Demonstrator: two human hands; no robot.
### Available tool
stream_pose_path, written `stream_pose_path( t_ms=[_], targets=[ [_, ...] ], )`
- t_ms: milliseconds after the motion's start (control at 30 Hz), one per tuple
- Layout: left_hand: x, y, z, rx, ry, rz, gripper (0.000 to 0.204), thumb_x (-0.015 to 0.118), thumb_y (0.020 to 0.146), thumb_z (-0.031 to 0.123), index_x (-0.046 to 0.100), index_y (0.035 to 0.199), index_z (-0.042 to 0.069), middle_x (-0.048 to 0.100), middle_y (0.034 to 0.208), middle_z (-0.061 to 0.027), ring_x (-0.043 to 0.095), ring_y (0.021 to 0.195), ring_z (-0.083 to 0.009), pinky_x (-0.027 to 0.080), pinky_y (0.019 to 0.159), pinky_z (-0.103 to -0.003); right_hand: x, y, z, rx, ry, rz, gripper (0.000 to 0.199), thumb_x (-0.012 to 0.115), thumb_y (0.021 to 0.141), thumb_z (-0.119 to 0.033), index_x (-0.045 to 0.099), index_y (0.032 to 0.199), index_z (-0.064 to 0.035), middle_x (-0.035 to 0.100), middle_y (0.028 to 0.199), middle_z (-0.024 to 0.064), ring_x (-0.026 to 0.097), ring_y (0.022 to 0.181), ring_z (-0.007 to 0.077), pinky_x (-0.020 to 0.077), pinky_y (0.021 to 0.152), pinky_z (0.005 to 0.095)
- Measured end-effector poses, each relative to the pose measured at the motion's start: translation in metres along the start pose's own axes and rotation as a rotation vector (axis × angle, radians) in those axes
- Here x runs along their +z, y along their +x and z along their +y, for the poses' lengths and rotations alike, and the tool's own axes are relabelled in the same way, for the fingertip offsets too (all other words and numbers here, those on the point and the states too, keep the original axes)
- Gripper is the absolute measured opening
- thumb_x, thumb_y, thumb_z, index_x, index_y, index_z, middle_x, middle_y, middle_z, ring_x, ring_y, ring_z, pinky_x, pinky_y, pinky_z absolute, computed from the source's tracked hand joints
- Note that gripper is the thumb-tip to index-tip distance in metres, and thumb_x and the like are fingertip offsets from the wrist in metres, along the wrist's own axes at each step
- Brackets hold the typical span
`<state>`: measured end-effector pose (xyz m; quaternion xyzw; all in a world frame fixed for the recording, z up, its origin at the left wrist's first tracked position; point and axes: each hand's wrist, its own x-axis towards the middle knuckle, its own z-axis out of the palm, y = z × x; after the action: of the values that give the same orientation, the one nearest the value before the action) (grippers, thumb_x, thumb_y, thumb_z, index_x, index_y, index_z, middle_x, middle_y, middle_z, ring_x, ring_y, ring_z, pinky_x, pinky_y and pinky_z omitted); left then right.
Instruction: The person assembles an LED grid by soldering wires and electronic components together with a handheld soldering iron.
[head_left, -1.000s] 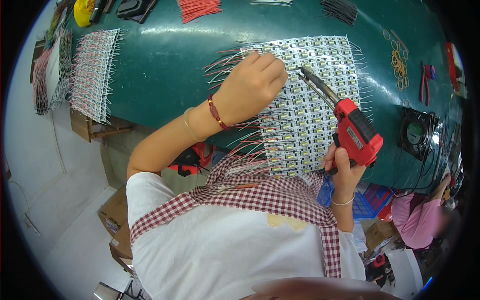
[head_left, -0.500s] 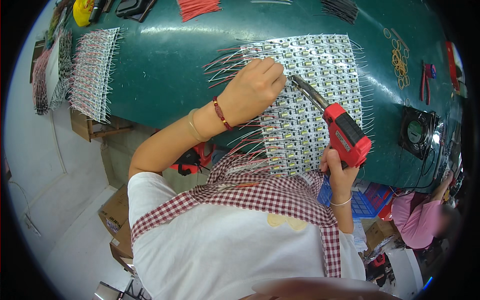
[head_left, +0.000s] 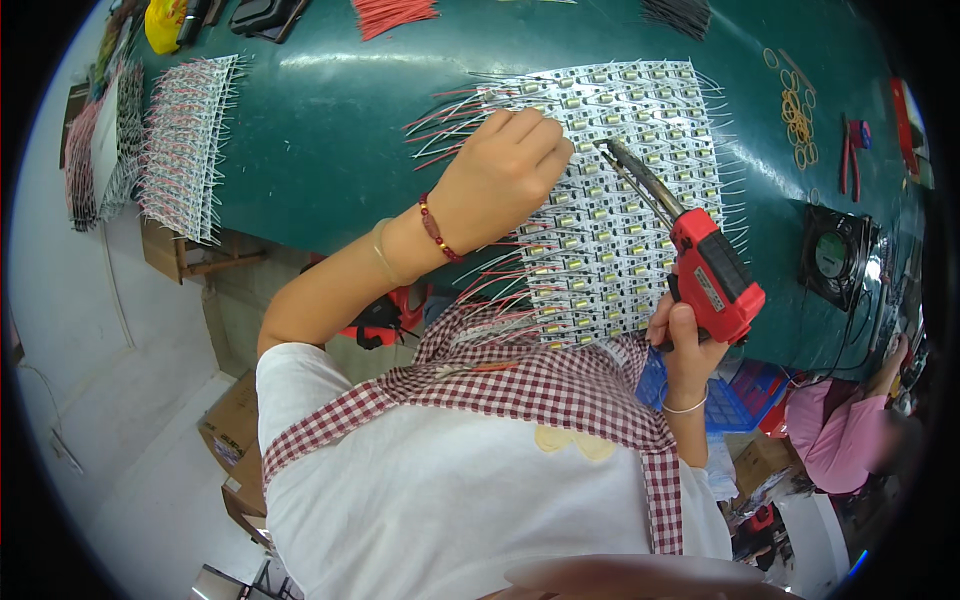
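A white panel of small circuit boards [head_left: 612, 262] lies in front of me, each board carrying a shiny metal part. Red and white wires [head_left: 447, 112] stick out from its left side. My left hand [head_left: 512, 172] is closed in a pinch over the panel's upper left; whatever is between the fingertips is hidden. In my right hand [head_left: 688, 348], at the panel's lower right, is a red and black soldering gun [head_left: 712, 268]. Its metal tip [head_left: 608, 150] points up and left, over the boards and a short way right of my left fingers.
Another wired panel [head_left: 185, 150] lies at the table's left edge. Red wires [head_left: 393, 15] and black wires [head_left: 678, 14] are bundled at the back. Rubber bands [head_left: 797, 125], red-handled pliers [head_left: 850, 160] and a black fan [head_left: 835, 255] are at right. A person in pink [head_left: 830, 435] sits lower right.
The soldering gun and my right hand have moved right and a little down, so the tip is farther from my left fingers. The panel has shifted slightly toward the back.
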<state>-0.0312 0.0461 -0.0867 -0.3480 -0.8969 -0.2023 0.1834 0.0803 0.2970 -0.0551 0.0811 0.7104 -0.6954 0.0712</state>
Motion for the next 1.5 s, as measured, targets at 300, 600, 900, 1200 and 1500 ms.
stream_pose_path(
  t_ms=[300,600,900,1200,1500],
  targets=[
    [0.007,-0.014,0.016,-0.111,-0.108,0.064,0.024,0.061,0.065,-0.001,0.064,0.089,0.001,0.049,0.074,-0.0071,0.053,0.072,-0.0236,0.046,0.066,-0.033,-0.004,-0.005,0.001,0.032,0.063,-0.016,0.044,0.06,0.089,-0.021,0.046,0.119,0.0084,0.052,0.06,0.0073,0.045,0.044,0.0104,0.0382,0.043,0.0233],
    [0.008,-0.016,0.019,-0.111,-0.097,-0.023,0.025,0.06,0.067,0.0,0.063,0.091,0.002,0.047,0.074,-0.0079,0.052,0.072,-0.0242,0.045,0.069,-0.035,-0.01,-0.018,0.012,0.124,0.012,-0.035,0.038,0.059,0.089,-0.017,0.048,0.117,0.0061,0.053,0.064,0.0071,0.049,0.049,0.0116,0.0403,0.046,0.0242],
    [0.009,-0.01,0.018,-0.081,-0.097,-0.047,0.024,0.057,0.068,-0.001,0.062,0.091,0.0,0.047,0.076,-0.0087,0.052,0.074,-0.0239,0.044,0.069,-0.035,-0.012,-0.017,0.016,0.138,-0.083,-0.054,0.029,0.059,0.089,-0.016,0.051,0.108,0.0044,0.055,0.066,0.0064,0.049,0.05,0.011,0.0411,0.046,0.0235],
    [0.006,-0.009,0.018,-0.071,-0.056,-0.099,0.02,0.057,0.069,0.001,0.061,0.088,0.001,0.048,0.079,-0.0078,0.051,0.077,-0.0224,0.043,0.069,-0.033,-0.01,-0.016,0.01,0.088,-0.039,-0.066,0.035,0.056,0.09,-0.013,0.048,0.119,0.006,0.055,0.067,0.0064,0.049,0.051,0.0113,0.0408,0.048,0.0237],
    [0.007,-0.01,0.016,-0.046,-0.042,-0.104,0.02,0.057,0.069,0.002,0.061,0.088,0.001,0.049,0.08,-0.0072,0.052,0.077,-0.0217,0.043,0.07,-0.032,-0.011,-0.019,0.016,0.132,-0.053,-0.091,0.025,0.059,0.09,-0.017,0.053,0.1,0.0047,0.054,0.067,0.0065,0.051,0.053,0.0116,0.0425,0.049,0.0244]
  ],
)
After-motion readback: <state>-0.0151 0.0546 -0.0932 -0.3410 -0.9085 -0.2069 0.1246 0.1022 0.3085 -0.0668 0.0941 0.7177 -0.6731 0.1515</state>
